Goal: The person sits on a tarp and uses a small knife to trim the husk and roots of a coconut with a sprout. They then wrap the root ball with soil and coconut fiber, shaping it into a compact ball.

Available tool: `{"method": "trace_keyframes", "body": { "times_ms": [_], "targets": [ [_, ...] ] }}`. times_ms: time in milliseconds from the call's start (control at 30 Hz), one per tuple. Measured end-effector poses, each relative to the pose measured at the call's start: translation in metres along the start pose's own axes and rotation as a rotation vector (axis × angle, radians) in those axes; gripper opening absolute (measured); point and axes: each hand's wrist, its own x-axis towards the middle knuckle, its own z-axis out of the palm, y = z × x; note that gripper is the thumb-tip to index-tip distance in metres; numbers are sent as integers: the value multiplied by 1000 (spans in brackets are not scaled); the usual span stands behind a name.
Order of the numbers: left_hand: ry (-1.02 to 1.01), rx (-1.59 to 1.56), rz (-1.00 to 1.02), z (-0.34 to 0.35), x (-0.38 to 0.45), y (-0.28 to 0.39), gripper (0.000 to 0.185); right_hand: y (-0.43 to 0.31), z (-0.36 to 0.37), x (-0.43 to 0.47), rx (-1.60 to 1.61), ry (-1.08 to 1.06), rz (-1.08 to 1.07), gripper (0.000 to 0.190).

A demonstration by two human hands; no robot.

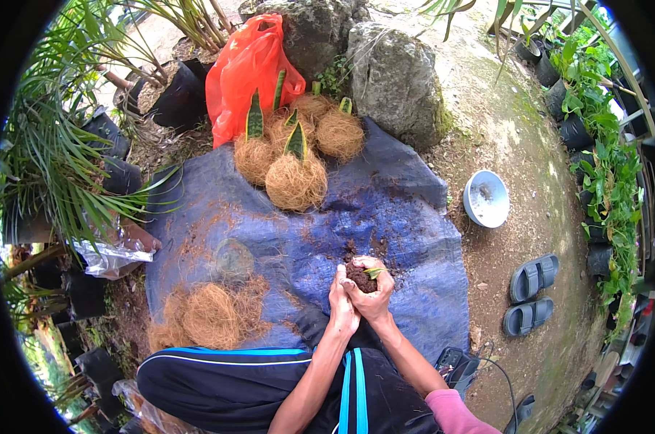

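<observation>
My left hand (341, 301) and my right hand (379, 293) are cupped together around a ball of dark moist soil (362, 278). A small green leaf cutting with pale yellow edges (374, 272) pokes out of the soil on the right side. Dirt clings to my fingers. Beneath them lies a blue tarpaulin (414, 260) with soil crumbs scattered just beyond my hands. To the left, near my knee, is a loose heap of brown coconut fibre (212, 317). Several fibre-wrapped balls (296, 183) with upright snake plant leaves (296, 142) stand together at the tarpaulin's far edge.
A red plastic bag (246, 81) and large rocks (395, 81) border the far side. On the right are a pale bowl (486, 198), grey sandals (534, 278), and a black device with a cable (458, 366). Potted palms (178, 95) crowd the left. A clear round object (233, 261) rests beside the fibre.
</observation>
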Motion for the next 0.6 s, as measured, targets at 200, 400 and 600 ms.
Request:
{"method": "trace_keyframes", "body": {
  "times_ms": [200, 400, 600],
  "targets": [
    [27, 81, -16, 10, -1, 2, 35, -8, -2, 6, -29, 85, 87, 15],
    [92, -52, -46, 15, 0, 0, 43, 2, -7, 12, 292, 216, 480, 8],
    [111, 29, 74, 14, 2, 4, 39, 13, -12, 13, 833, 311, 695, 13]
  ]
}}
